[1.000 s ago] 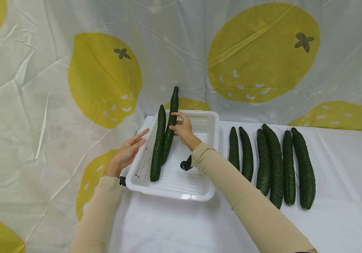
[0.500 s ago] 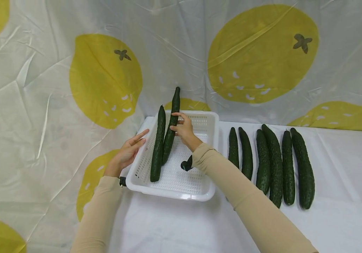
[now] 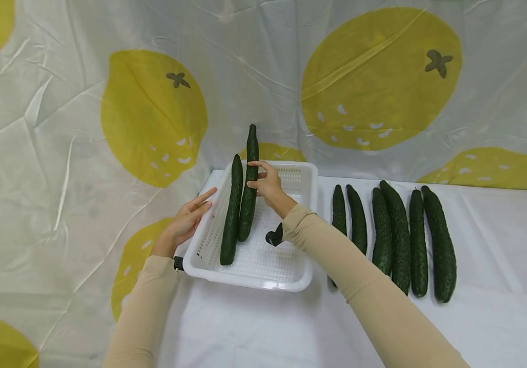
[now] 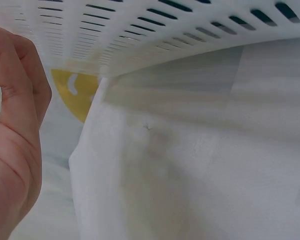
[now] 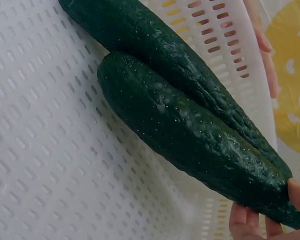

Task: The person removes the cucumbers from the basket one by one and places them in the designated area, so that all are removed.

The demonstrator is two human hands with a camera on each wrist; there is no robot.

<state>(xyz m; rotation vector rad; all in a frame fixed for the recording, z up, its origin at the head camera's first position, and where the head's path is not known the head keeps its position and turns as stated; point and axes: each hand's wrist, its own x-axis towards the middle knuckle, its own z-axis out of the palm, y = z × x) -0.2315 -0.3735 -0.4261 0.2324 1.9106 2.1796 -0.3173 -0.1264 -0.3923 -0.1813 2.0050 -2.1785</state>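
Note:
My right hand (image 3: 270, 185) pinches a dark green cucumber (image 3: 247, 217) by its upper part, with thumb and fingers on either side. This cucumber leans inside a white plastic basket (image 3: 249, 282), its top end rising above the far rim. Beside it on the left leans a second cucumber (image 3: 230, 225). In the right wrist view the held cucumber (image 5: 190, 140) lies close along the other cucumber (image 5: 165, 50), the lower ends near the basket floor. My left hand (image 3: 185, 225) is at the basket's left side, fingers extended along the outer wall; the left wrist view shows it beneath the slotted basket (image 4: 140, 30).
Several more cucumbers (image 3: 400, 240) lie in a row on the white tablecloth (image 3: 498, 255) to the right of the basket, partly behind my right sleeve (image 3: 360, 276). A lemon-print curtain (image 3: 254, 76) hangs behind and to the left.
The top of the held cucumber has swung slightly left and its lower end slightly right, so it stands more upright. My left hand and the basket have stayed put.

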